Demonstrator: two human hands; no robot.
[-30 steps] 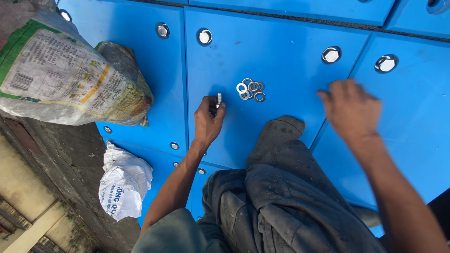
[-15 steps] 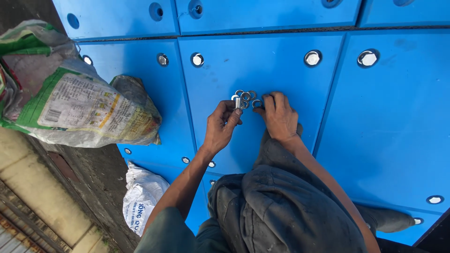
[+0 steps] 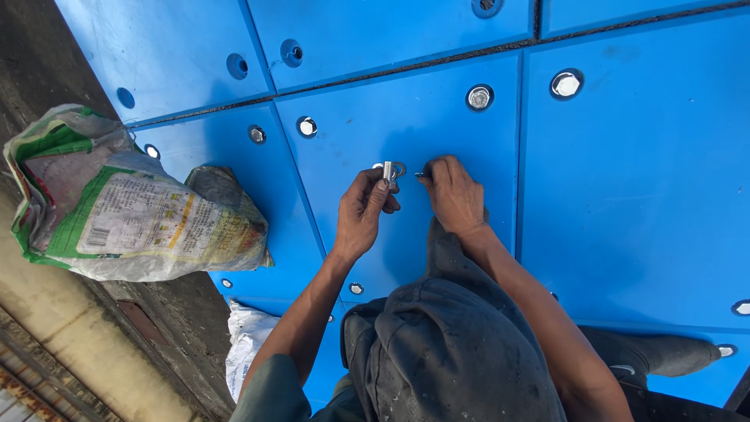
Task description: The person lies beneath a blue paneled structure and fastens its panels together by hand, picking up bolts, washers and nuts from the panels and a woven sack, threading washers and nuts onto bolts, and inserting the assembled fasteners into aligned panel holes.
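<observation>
Blue plastic panels [image 3: 625, 203] fill nearly everything underfoot, big slabs butted edge to edge with dark seams between them and recessed round holes, several of which hold silver bolt heads [image 3: 479, 98]. Along the left edge of the panels runs bare grey concrete, where a bulging woven sack [image 3: 133, 211] printed in green and yellow lies partly over the panel corner, and a smaller white bag [image 3: 246, 355] sits lower down beside the person's knee. The person crouches on the middle panel in dusty dark trousers [image 3: 453, 359].

The left hand [image 3: 361, 212] is pinched around a short silver bolt [image 3: 387, 173], thumb and fingertips gripping its threaded shank so that it stands upright above the panel. Just past it, against the blue surface near the middle of that panel, a small silver washer [image 3: 399, 167] shows, almost touching the bolt. The right hand [image 3: 455, 195] rests just beside it, fingers curled down and nipping something small and metallic at their tips; what it is I cannot tell.
</observation>
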